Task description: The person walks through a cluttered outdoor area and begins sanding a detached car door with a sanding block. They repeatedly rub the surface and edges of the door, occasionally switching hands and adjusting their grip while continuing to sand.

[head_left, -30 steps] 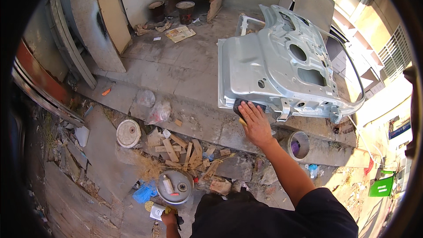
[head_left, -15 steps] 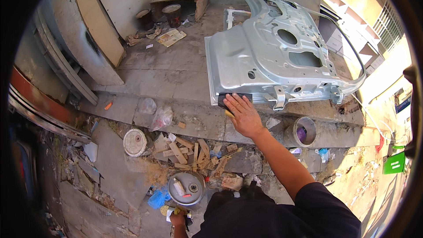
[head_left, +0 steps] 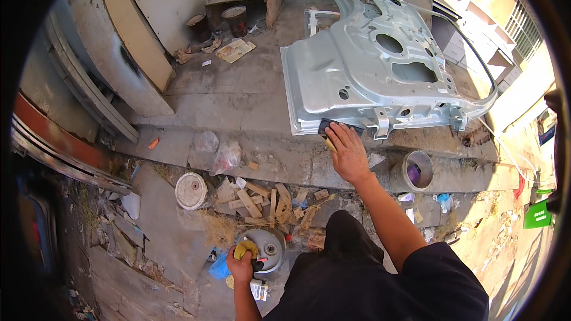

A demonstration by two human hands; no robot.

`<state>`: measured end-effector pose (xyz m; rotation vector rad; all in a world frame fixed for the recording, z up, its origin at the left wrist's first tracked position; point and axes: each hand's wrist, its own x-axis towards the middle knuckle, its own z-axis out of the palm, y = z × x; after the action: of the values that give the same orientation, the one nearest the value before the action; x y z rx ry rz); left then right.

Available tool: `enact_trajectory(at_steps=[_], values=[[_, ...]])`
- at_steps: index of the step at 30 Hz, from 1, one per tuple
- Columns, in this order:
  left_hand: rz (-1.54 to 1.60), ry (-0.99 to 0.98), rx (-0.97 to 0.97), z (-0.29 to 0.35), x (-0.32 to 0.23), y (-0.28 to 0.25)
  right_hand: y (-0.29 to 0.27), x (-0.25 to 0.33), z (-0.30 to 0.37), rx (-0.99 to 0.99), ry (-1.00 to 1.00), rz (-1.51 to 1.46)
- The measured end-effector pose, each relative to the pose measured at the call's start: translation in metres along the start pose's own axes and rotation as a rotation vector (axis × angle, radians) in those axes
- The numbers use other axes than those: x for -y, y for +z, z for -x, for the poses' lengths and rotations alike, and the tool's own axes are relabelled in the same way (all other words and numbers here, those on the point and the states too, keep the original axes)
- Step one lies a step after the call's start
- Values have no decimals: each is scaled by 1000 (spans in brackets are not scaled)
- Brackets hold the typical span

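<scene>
A silver-grey car door shell [head_left: 357, 77] lies flat, its near edge jutting over the step. My right hand [head_left: 350, 157] is closed on a dark flat sanding pad [head_left: 340, 127] with a yellowish underside, held at the door's near lower edge, left of a metal hinge [head_left: 381, 122]. Lower left, my left hand [head_left: 239, 267] grips a crumpled yellow piece that looks like cloth or sponge [head_left: 244, 250]. That hand is over the left side of a grey round drum lid [head_left: 272, 248]. A small white printed packet [head_left: 259, 289] and a yellow disc [head_left: 230, 282] are beside my left wrist.
Wood scraps [head_left: 262, 202] and a white lidded bucket [head_left: 191, 191] lie below the step. An open bucket [head_left: 413, 170] stands right of my forearm. Clear plastic bags [head_left: 226, 157] rest on the step. Boards [head_left: 110, 41] lean at the left; a green box [head_left: 537, 214] is far right.
My left hand has risen from beside the drum to over its lid, with the yellow piece. My right hand and pad have shifted right along the door edge. My knee has come into view.
</scene>
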<state>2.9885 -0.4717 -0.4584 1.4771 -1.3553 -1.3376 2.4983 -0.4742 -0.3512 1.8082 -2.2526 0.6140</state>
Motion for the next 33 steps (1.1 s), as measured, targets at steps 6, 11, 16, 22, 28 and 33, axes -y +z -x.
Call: enact_trajectory(at_steps=[6,11,16,22,28,33], values=[[3,479,194,-103,-209,112,11,41,-10,-121,115,6],[-162,829,458,-161,-358,237,-15,-3,-10,-55,18,-36],[-312,1144,727,-182,-422,367,-9,3,9,-105,276,-65],[-709,1282,986,-210,-415,446,-13,15,-6,81,151,-205],[-869,1312,1244,-218,-430,454,-44,14,9,-20,488,-395],[-788,1309,1279,-228,-448,452,-50,35,-2,-381,682,-878]])
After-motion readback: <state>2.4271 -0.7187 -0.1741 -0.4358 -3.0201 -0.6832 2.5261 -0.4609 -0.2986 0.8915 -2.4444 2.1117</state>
